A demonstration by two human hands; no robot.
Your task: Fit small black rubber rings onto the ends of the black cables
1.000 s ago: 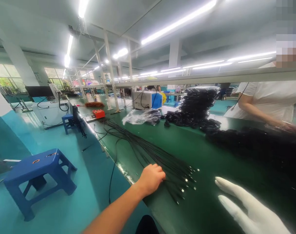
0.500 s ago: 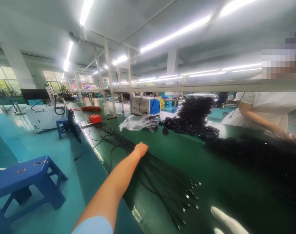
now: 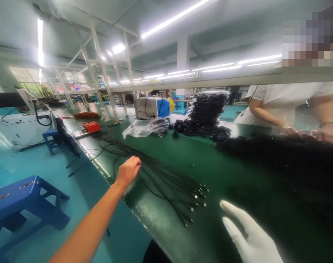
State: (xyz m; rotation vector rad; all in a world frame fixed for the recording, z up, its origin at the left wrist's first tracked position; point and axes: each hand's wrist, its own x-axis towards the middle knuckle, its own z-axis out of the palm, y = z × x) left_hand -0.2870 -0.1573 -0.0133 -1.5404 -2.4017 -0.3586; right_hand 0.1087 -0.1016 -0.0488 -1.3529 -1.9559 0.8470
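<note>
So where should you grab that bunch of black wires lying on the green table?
Probably around the middle of the wires, from above. They lie flat and close together there, near the left hand, so one grip could gather them. Toward the metal tips they fan apart, so a grip there would likely miss some.

Cables (image 3: 155, 171) lie along the bench (image 3: 210, 157), the left hand (image 3: 128, 170) on them, the right hand (image 3: 251, 237) beside their ends.

blue stool (image 3: 24, 199) on floor; red box (image 3: 91, 126), bagged coils (image 3: 210, 109) on bench.
</note>
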